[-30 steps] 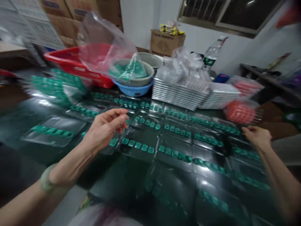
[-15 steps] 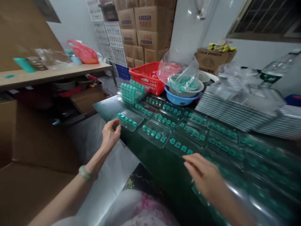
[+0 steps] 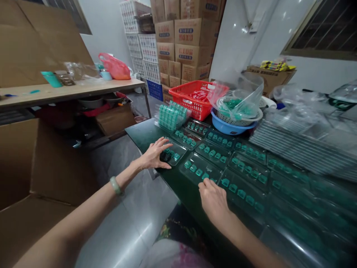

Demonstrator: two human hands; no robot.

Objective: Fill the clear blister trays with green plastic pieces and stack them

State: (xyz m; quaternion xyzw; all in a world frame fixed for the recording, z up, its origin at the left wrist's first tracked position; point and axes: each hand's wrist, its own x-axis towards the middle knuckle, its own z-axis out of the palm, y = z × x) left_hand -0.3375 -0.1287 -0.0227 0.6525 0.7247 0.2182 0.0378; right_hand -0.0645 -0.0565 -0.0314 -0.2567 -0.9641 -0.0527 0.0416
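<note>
Rows of clear plastic trays holding small teal pieces lie across a dark green table (image 3: 145,134). My left hand (image 3: 154,156) rests on the near-left end tray (image 3: 174,153), fingers spread over its edge. My right hand (image 3: 212,197) lies on the near edge of the neighbouring tray (image 3: 199,169), fingers curled down onto it. A stack of filled trays (image 3: 170,116) stands at the table's left corner.
A red basket (image 3: 195,97), a blue bowl (image 3: 227,127) with a white basket and a plastic bag of teal pieces (image 3: 237,104) sit behind the trays. Stacked empty clear trays (image 3: 301,145) fill the right. Cardboard boxes (image 3: 41,163) stand on the left.
My left hand moved from the table edge onto the end tray. My right hand moved left and forward to the neighbouring tray. The view shifted further left.
</note>
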